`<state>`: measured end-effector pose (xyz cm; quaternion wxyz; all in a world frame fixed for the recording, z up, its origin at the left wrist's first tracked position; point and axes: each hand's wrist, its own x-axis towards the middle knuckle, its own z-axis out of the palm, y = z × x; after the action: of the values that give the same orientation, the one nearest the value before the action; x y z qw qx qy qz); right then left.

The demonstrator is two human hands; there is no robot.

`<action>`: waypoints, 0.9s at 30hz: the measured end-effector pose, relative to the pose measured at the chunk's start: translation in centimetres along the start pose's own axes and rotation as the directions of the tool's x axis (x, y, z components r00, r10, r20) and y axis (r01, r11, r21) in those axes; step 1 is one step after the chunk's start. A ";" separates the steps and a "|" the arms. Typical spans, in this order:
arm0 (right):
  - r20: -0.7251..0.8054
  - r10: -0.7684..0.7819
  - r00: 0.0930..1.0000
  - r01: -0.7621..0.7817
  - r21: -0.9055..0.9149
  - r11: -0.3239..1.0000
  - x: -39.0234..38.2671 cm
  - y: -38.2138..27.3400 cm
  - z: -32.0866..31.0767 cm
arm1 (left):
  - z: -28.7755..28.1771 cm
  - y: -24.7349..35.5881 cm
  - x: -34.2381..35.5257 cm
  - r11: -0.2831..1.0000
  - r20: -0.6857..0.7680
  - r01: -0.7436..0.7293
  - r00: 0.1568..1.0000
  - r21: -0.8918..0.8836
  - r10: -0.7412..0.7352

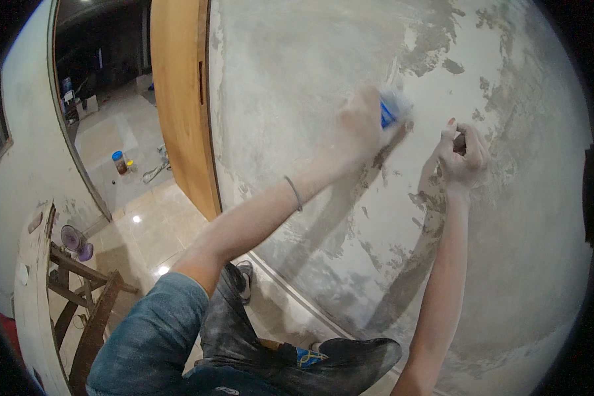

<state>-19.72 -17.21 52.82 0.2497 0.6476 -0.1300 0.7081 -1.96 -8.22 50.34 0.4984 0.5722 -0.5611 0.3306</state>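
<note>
My left hand (362,125) is raised to the plastered wall (462,79) and closed around a blue object (387,115). Motion smears its pale outer end, so its exact kind does not show. The object is at or very near the wall surface. To its right, my right hand (465,157) is dusty white and curled beside the wall, with a dark hollow between thumb and fingers. Whether anything sits in that curl I cannot make out. White filler patches and rough grey spots cover the wall around both hands.
A wooden door (181,99) stands left of the wall, by a doorway. Beyond it, a blue-lidded jar (119,162) is on the floor. Lower left are a wooden frame (86,290) and a small purple fan (76,241). My legs (244,336) are below.
</note>
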 end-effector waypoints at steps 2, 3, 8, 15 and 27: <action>-0.020 -0.015 1.000 0.015 0.009 1.000 0.0 -0.2 0.3 | 1.9 0.3 -4.0 0.998 0.023 -0.021 1.000 0.060 0.020; -0.021 -0.028 0.999 0.028 -0.016 0.999 0.0 0.0 0.1 | 2.7 -0.1 -6.0 0.995 0.079 -0.095 0.993 0.042 0.091; 0.011 0.004 1.000 -0.004 -0.026 1.000 -1.0 1.2 -0.3 | 2.1 -0.3 -8.8 0.961 0.163 -0.277 0.949 0.014 0.271; 0.000 -0.045 0.999 0.045 0.040 0.998 -1.5 0.8 -0.1 | 1.6 0.0 -1.4 0.996 -0.126 -0.038 0.992 -0.082 0.027; 0.114 -0.071 0.991 0.048 0.198 0.979 -6.9 -1.1 0.1 | 3.2 -0.4 -6.0 0.988 -0.007 0.023 1.000 -0.154 -0.024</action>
<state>-18.83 -17.59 45.95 0.1980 0.7142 -0.0556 0.6691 -3.01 -9.44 43.75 0.5476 0.5371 -0.5759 0.2829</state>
